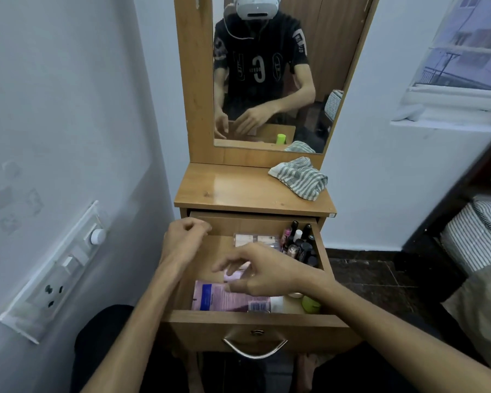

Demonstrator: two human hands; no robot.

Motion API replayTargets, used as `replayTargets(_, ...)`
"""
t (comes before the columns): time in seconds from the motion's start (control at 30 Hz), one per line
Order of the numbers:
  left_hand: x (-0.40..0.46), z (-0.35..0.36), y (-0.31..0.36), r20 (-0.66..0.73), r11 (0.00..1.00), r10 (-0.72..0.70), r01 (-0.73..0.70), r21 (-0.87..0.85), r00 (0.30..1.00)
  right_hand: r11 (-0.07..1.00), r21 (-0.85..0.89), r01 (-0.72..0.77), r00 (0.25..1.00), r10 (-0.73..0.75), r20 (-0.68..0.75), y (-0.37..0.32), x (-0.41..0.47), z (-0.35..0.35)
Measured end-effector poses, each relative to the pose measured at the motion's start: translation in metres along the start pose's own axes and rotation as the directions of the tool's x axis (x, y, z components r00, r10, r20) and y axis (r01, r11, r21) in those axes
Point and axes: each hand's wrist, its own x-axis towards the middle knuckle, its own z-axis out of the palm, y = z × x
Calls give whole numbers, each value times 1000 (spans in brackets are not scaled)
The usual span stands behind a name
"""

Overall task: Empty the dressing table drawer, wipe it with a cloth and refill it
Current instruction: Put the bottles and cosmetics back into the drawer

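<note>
Fingers (227, 266) of right hand (262, 272) loose above pulled-out drawer (255, 321), pink tube (230, 299) inside

Pale bluish-white walls (68, 95) stand on both sides, the left one carrying a white switch panel (54, 276) with a socket, while a window (465, 52) with a white sill gives daylight at the upper right, above a dark speckled floor (366, 279) and a bed (476, 242) with striped bedding.
</note>
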Motion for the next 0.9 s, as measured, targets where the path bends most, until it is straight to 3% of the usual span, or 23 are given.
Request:
replayTargets(0.07, -15, -3, 4, 148, 982, 124, -143, 125, 981, 1000, -20, -20, 999, 20, 30, -4, -26, -7)
replayTargets(0.13, -33, -6, 16, 364, 941, 169, -260, 218, 916, 994, -102, -51, 996, 58, 66, -6, -52, -8)
replayTargets(0.23, -59, -12, 34, 686, 882, -2, -322, 344, 727, 970, -228, -90, 995, 98, 26, -1, -80, 2)
replayTargets(0.3, -71, -14, 36, 786, 823, -123, -381, 422, 605, 954, -294, -61, 998, 59, -16, 7, -88, 12)
replayTargets(0.33, -75, -13, 34, 803, 768, -141, -449, 457, 578, 945, -321, -60, 998, 52, -33, 11, -89, 17)
replayTargets(0.43, -78, -3, 25, 778, 572, -49, -620, 536, 627, 944, -320, -84, 993, 53, -103, 20, -89, 21)
replayTargets(0.53, -72, 3, 19, 727, 505, 131, -677, 536, 674, 924, -372, -90, 984, 26, -175, 21, -87, 21)
replayTargets(0.67, -63, 7, 21, 688, 370, 317, -753, 544, 653, 900, -422, -106, 978, 16, -210, 20, -78, 11)
replayTargets(0.9, -21, 25, 33, 616, 377, 353, -710, 596, 704, 816, -515, -262, 955, 144, -258, 49, -29, -17)
